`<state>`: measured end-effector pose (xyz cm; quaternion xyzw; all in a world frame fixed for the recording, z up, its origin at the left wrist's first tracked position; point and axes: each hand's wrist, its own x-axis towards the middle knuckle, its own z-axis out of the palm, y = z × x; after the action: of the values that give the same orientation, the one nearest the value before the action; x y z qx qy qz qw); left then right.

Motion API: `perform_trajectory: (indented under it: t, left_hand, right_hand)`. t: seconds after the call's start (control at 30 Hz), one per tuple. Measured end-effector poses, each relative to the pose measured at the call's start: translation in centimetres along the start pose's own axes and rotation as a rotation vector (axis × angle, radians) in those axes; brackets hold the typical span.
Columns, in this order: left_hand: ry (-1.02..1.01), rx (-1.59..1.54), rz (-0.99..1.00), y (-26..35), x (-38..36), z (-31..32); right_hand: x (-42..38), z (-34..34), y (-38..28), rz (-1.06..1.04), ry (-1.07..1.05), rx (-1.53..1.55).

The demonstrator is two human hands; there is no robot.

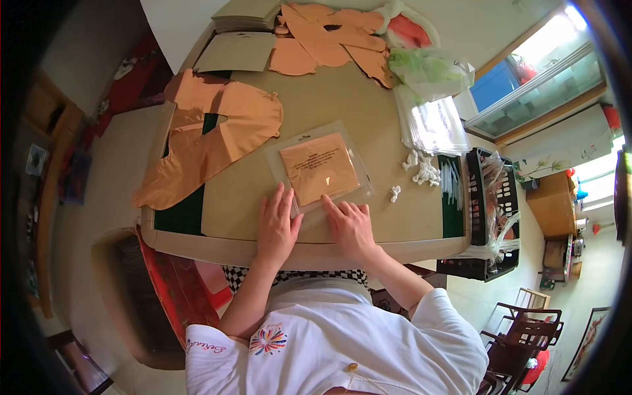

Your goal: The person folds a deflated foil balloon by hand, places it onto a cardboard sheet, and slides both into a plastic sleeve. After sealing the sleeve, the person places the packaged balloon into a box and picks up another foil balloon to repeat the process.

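Note:
A folded rose-gold foil balloon (319, 172) lies flat in a clear plastic bag (276, 156) with a hang hole and printed text. The bag sits tilted near the table's front edge. My left hand (278, 227) rests at its lower left corner, fingers stretched out and thumb on the edge. My right hand (350, 229) touches the bag's lower edge with an extended index finger, the other fingers bent. Neither hand grips anything. To the left, an unfolded rose-gold foil balloon (243, 128) spreads across the table.
More foil balloons (306, 39) and grey cards (236, 52) lie at the back. On the right are clear bags (434, 125), white ribbon bundles (426, 172) and thin straws (451, 181). A black crate (486, 263) stands beside the table, a cardboard box (122, 296) at lower left.

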<state>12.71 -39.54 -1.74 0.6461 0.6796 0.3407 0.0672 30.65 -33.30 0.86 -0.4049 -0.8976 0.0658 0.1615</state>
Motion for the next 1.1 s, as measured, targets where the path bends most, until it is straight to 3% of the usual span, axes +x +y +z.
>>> perform_trajectory:
  t: [0.13,0.53,0.7,0.9,1.1]
  left_hand:
    - [0.004,0.002,-0.002,-0.1,0.1,0.1]
    - [-0.064,-0.04,0.066,-2.2,0.7,-1.9]
    - [-0.026,-0.11,-0.023,-2.6,0.9,-1.9]
    - [-0.038,0.049,0.122,-3.2,1.1,-1.8]
    - [-0.062,0.024,0.108,-3.2,1.2,-1.7]
  right_hand:
    - [0.0,-0.1,1.3,0.032,-0.001,-0.05]
    - [-0.9,0.7,-0.9,-0.166,-0.03,0.094]
    - [-0.8,1.6,-2.2,-0.143,-0.005,0.107]
    - [-0.4,2.0,-2.5,-0.155,0.025,0.182]
    - [-0.1,1.5,-2.6,-0.117,0.006,0.274]
